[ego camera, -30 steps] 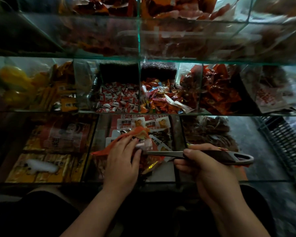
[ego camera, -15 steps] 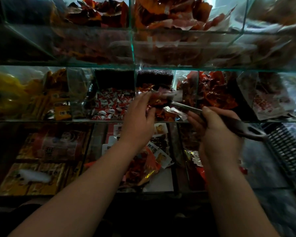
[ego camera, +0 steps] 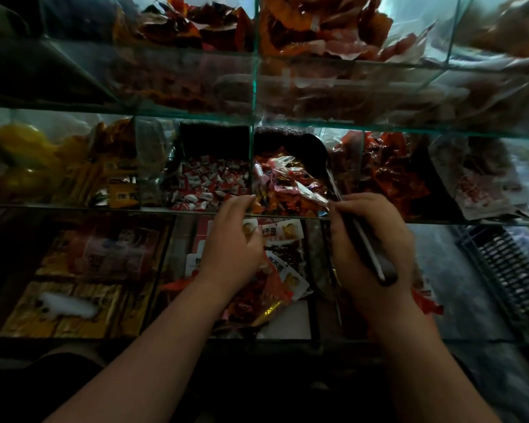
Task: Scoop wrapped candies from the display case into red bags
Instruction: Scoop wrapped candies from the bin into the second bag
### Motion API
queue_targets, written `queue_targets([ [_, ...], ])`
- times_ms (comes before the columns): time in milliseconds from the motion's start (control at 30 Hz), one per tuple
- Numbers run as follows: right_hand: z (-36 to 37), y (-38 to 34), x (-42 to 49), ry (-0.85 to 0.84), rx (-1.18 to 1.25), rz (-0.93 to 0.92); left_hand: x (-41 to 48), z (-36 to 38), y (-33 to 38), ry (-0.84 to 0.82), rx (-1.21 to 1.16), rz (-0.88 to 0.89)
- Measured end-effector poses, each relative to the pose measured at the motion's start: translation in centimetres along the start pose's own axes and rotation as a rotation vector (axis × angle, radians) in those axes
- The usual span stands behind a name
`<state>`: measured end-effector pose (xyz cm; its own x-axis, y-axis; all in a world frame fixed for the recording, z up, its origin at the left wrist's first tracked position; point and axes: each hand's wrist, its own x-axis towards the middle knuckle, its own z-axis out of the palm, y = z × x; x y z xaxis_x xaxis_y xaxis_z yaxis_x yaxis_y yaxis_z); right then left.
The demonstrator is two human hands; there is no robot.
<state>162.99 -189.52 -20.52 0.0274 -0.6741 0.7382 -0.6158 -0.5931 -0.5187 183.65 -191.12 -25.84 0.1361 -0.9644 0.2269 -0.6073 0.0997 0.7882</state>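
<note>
Legible text is limited to the white snack packets (ego camera: 283, 232) in the lower compartment of the display case (ego camera: 254, 166), between the two wrists. The packet at 12 o'clock of that group carries the red characters "不撒" beside a printed cartoon face. A 2nd packet (ego camera: 280, 265), at 5 o'clock from the 1st, repeats "不撒" on a tilted label. A partly covered packet (ego camera: 196, 262) at 9 o'clock shows 1 character, cut off. Printing on the wrapped candies (ego camera: 208, 184) and on the remaining packages is too blurred to read.
</note>
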Motion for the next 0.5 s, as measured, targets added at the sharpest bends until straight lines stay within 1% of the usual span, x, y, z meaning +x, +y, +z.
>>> queue_targets([
  [67, -1.3, -2.2, -1.2, 0.078, 0.033, 0.052, -0.6, -0.4, -0.2, 0.006, -0.027, -0.014],
  [100, -1.8, -3.1, -1.4, 0.074, 0.064, 0.125, -0.9, -0.8, -0.4, 0.007, -0.045, -0.031],
  [133, -2.3, -3.9, -1.6, 0.052, 0.147, 0.252, -1.3, -1.1, -0.6, 0.007, -0.057, -0.052],
  [167, -2.6, -5.1, -1.4, -0.038, 0.253, 0.418, -1.7, -1.5, -0.9, 0.005, -0.063, -0.075],
  [200, -3.2, -6.0, -1.8, -0.191, 0.401, 0.597, -2.1, -1.9, -1.2, 0.003, -0.062, -0.102],
  [233, -3.7, -6.6, -2.3, -0.249, 0.599, 0.787, -2.5, -2.4, -1.6, -0.001, -0.056, -0.132],
  [267, -3.8, -7.2, -2.4, -0.241, 0.707, 0.902, -2.8, -2.9, -1.9, -0.007, -0.048, -0.165],
  [300, -4.2, -8.1, -2.6, -0.192, 0.712, 0.882, -3.2, -3.4, -2.1, -0.009, -0.036, -0.195],
  [333, -4.4, -8.3, -3.3, -0.097, 0.697, 0.842, -3.5, -3.9, -2.5, -0.013, -0.011, -0.220],
  [367, -4.8, -8.8, -3.9, -0.062, 0.668, 0.794, -3.8, -4.5, -2.9, -0.020, 0.061, -0.222],
  [400, -5.0, -8.7, -4.6, -0.068, 0.657, 0.773, -4.2, -5.1, -3.4, -0.037, 0.196, -0.188],
  [433, -5.0, -8.8, -4.9, -0.116, 0.686, 0.743, -4.6, -5.7, -4.0, -0.076, 0.370, -0.150],
  [467, -4.8, -8.5, -5.3, -0.156, 0.674, 0.727, -5.0, -6.2, -4.4, -0.115, 0.522, -0.133],
  [500, -4.4, -8.3, -5.4, -0.200, 0.652, 0.719, -5.3, -6.7, -4.8, -0.154, 0.620, -0.148],
])
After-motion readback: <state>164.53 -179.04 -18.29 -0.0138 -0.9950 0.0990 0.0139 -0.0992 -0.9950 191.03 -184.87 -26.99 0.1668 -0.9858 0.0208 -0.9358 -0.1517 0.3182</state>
